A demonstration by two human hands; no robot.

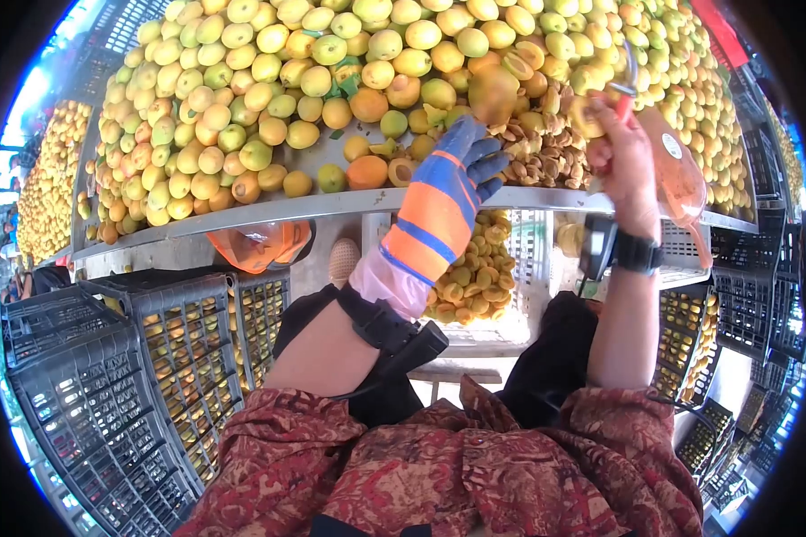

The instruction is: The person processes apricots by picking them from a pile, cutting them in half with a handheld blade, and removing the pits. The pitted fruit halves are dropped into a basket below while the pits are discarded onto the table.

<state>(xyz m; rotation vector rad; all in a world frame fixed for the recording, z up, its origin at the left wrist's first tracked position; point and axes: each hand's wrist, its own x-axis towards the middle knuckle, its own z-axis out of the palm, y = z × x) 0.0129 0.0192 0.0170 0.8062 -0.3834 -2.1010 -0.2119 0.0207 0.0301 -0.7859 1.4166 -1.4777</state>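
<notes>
Yellow-green and orange fruit (233, 98) lies heaped on a metal table (269, 215). My left hand (464, 170), in a blue and orange glove, is over the table's front edge with its fingers apart. Just above its fingertips is a blurred fruit (493, 94), which does not appear gripped. My right hand (622, 148) is bare and closed round the red handle of a small curved knife (627, 80). A cut fruit half (586, 116) shows at its fingers. Between the hands lies a brown pile of pits or scraps (542, 139).
Halved fruit fills a container (475, 282) below the table edge. An orange helmet-like object (260, 246) is under the table at left. A pinkish bag (676, 170) lies beside my right hand. Black crates (90, 394) stand at both sides, some holding fruit.
</notes>
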